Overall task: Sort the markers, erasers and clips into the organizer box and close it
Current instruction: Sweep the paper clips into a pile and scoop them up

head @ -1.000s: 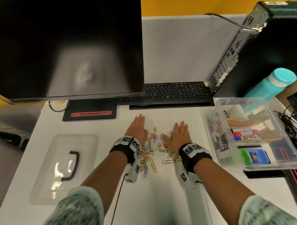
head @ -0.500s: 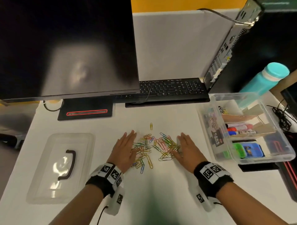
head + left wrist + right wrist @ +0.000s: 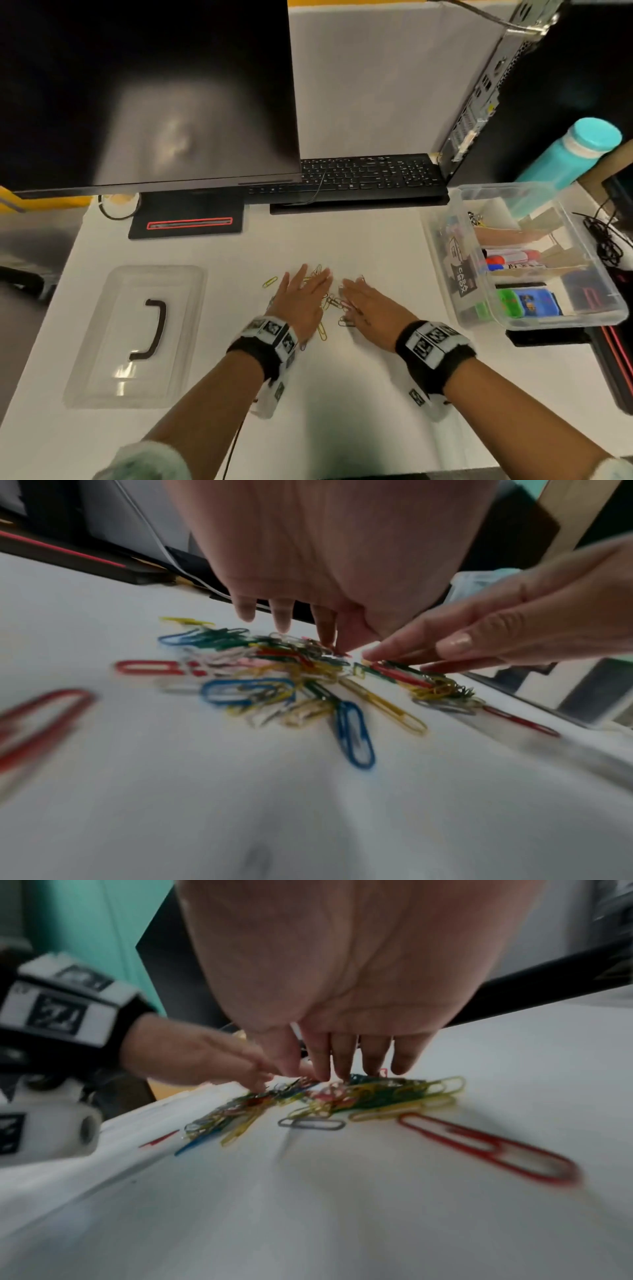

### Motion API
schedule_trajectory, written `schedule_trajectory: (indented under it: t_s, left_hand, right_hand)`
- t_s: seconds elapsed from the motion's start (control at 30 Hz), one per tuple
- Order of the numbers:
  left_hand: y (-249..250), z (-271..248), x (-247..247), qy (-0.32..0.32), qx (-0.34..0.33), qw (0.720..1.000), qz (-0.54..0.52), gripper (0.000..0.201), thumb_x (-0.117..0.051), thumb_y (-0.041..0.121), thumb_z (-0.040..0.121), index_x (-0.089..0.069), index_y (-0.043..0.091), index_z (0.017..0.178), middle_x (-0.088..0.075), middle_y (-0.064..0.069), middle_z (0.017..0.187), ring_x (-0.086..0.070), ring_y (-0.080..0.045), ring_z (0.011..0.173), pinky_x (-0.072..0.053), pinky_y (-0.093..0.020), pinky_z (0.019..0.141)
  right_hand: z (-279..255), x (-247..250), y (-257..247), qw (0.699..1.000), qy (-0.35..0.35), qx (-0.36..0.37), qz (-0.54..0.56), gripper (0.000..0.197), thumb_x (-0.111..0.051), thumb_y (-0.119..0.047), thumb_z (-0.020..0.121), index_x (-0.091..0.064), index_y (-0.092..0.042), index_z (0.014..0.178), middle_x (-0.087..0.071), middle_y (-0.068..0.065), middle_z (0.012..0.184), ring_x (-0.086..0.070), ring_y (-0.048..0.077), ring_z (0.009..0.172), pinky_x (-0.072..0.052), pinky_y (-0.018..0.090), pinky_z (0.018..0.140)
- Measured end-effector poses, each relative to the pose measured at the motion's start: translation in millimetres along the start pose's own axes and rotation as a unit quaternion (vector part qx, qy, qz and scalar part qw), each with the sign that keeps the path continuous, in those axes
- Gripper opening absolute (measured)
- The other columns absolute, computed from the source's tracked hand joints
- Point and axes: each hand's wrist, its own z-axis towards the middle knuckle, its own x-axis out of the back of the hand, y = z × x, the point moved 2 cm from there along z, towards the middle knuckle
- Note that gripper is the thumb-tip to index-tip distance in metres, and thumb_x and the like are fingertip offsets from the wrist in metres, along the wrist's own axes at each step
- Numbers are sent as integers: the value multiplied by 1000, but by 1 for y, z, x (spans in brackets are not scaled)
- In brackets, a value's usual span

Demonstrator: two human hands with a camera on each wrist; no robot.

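White desk [image 3: 342, 394], paper clips [image 3: 334, 303] bunched.
Left hand [image 3: 301, 301] and right hand [image 3: 373, 308], flat-fingered, gripping nothing, have swept inward; pile ready for scooping.

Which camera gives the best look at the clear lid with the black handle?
The head view: the lid lies whole on the table's left side. Neither wrist view shows it, only paper clips and fingers.

Multicoloured clips [image 3: 274, 680] — teal bottle [image 3: 568, 154] — white table [image 3: 342, 394]
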Motion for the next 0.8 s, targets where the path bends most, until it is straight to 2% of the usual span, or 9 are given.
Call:
schedule_trajectory:
  t_s: [0.07, 0.1, 0.13, 0.2, 0.3, 0.43, 0.63, 0.73, 0.8]
  left_hand:
    - [-13, -24, -4, 51, -2, 998, -48, 64, -35, 28, 94, -3, 31, 150, 6, 12, 159, 8, -27, 147, 0, -48, 120]
    - [-21, -36, -3, 79, 21, 993, -89, 66, -39, 37, 92, -7, 32, 149, 0, 10, 159, 0, -28, 146, -8, -50, 120]
    - [-31, -47, -2, 93, 57, 985, -130, 74, -43, 51, 85, -11, 31, 149, -8, 6, 158, -10, -29, 144, -17, -52, 117]
    - [-53, -62, -1, 56, 141, 973, -175, 110, -58, 73, 63, -8, 26, 150, -15, 1, 150, -21, -30, 134, -28, -49, 112]
    - [-68, -57, 2, -16, 171, 968, -181, 137, -83, 57, 51, 4, 19, 150, -11, -5, 143, -21, -30, 133, -29, -43, 113]
    - [-54, -34, 1, -37, 125, 970, -202, 131, -89, 40, 53, -4, 19, 150, -17, -7, 140, -32, -28, 132, -34, -40, 112]
    - [-9, -20, -6, -23, 57, 970, -236, 99, -79, 25, 70, -17, 17, 148, -23, -7, 135, -45, -27, 123, -40, -31, 107]
    - [-3, -29, 1, 22, 70, 971, -226, 87, -76, 29, 75, -25, 20, 146, -25, -5, 136, -44, -23, 123, -41, -31, 105]
    - [-15, -45, 7, 44, 120, 968, -214, 84, -78, 34, 72, -30, 20, 141, -31, -4, 131, -46, -22, 118, -42, -34, 103]
  right_hand:
    - [-22, 7, 9, 996, 75, -24, 28, 56, -51, -37, 93, -35, -18, 144, -33, 2, 149, -31, 22, 135, -31, 30, 110]
    - [-32, 10, 14, 994, 97, -52, 24, 61, -58, -43, 88, -38, -20, 141, -38, 2, 141, -37, 21, 126, -38, 32, 103]
    - [-40, 11, 21, 990, 99, -91, 29, 70, -64, -49, 82, -37, -21, 140, -38, 2, 135, -39, 21, 121, -42, 33, 99]
    - [-50, 9, 32, 980, 56, -179, 73, 94, -74, -55, 69, -27, -22, 144, -30, 5, 134, -42, 25, 120, -43, 37, 100]
    - [-46, 0, 38, 969, 27, -224, 103, 110, -81, -49, 64, -15, -22, 147, -21, 9, 137, -46, 31, 122, -42, 37, 103]
    - [-25, -5, 25, 972, 41, -204, 113, 107, -83, -37, 66, -15, -27, 148, -24, 8, 128, -46, 31, 118, -41, 37, 104]
    - [-11, -4, 13, 977, 31, -172, 119, 95, -79, -31, 71, -22, -28, 146, -26, 8, 126, -50, 32, 115, -40, 37, 105]
    - [-15, -3, 18, 976, 40, -163, 137, 89, -79, -30, 72, -26, -27, 144, -27, 6, 123, -52, 30, 113, -42, 36, 104]
    - [-19, -2, 23, 973, 40, -170, 151, 95, -81, -32, 69, -23, -25, 144, -25, 7, 127, -51, 29, 115, -41, 35, 104]
